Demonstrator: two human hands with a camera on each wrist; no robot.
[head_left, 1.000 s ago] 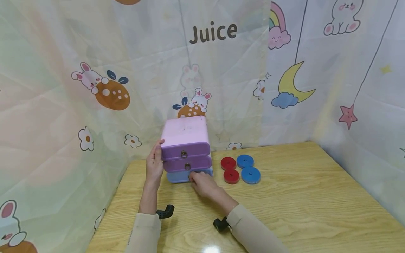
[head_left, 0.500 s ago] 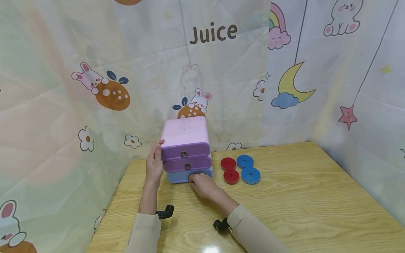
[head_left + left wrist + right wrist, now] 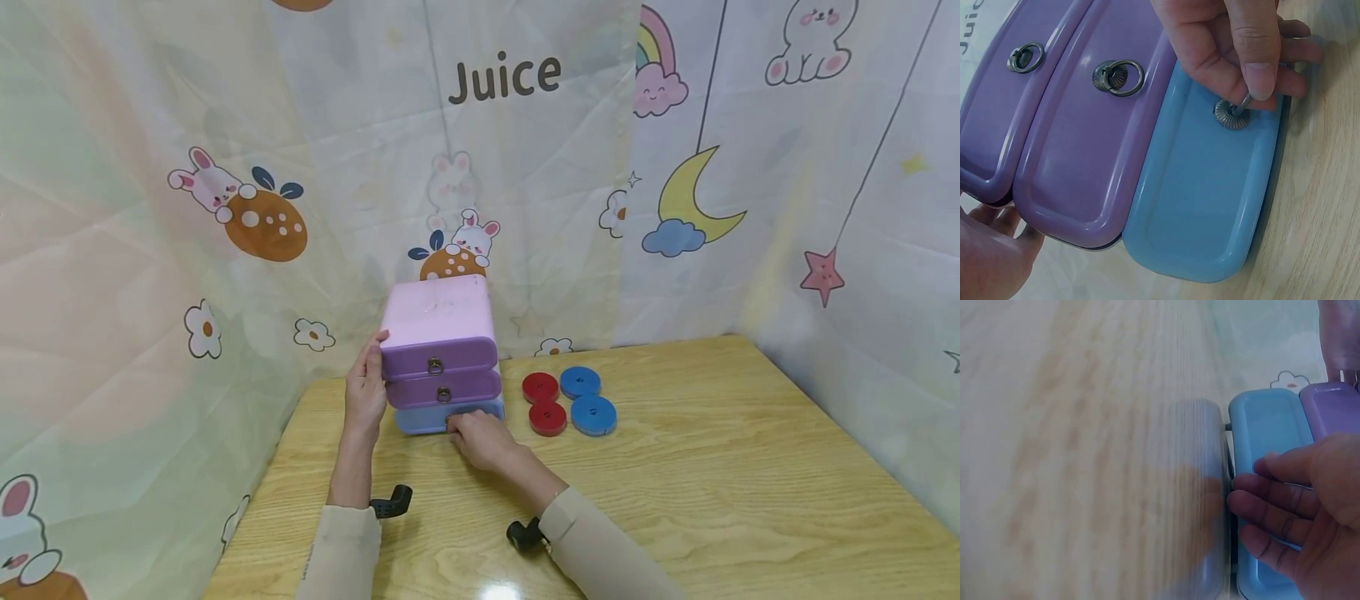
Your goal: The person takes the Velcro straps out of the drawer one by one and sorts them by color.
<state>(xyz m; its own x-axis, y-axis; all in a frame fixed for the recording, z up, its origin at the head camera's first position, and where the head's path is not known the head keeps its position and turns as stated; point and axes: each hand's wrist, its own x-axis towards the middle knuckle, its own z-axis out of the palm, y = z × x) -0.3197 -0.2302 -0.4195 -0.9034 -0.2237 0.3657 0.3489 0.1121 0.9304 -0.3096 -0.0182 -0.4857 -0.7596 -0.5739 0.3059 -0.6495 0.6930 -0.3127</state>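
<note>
A small chest of drawers (image 3: pixel 438 312) with a pink top stands at the back left of the table. Two purple drawers (image 3: pixel 1085 144) sit above a blue drawer (image 3: pixel 1194 181), each front bearing a ring pull. My right hand (image 3: pixel 483 437) pinches the blue drawer's metal ring pull (image 3: pixel 1233 114) between thumb and forefinger, its other fingers loosely bent. Against the chest's left side rests my left hand (image 3: pixel 366 396), its fingers partly hidden behind the drawer fronts in the left wrist view. The blue front stands level with or just below the purple ones; no opening is visible.
Right of the chest, two red discs (image 3: pixel 547 418) and two blue discs (image 3: pixel 593 415) lie flat on the wooden table (image 3: pixel 712 475). A printed cloth backdrop (image 3: pixel 540 208) hangs behind the table and along its sides. Black wrist cameras (image 3: pixel 525 535) sit below both forearms.
</note>
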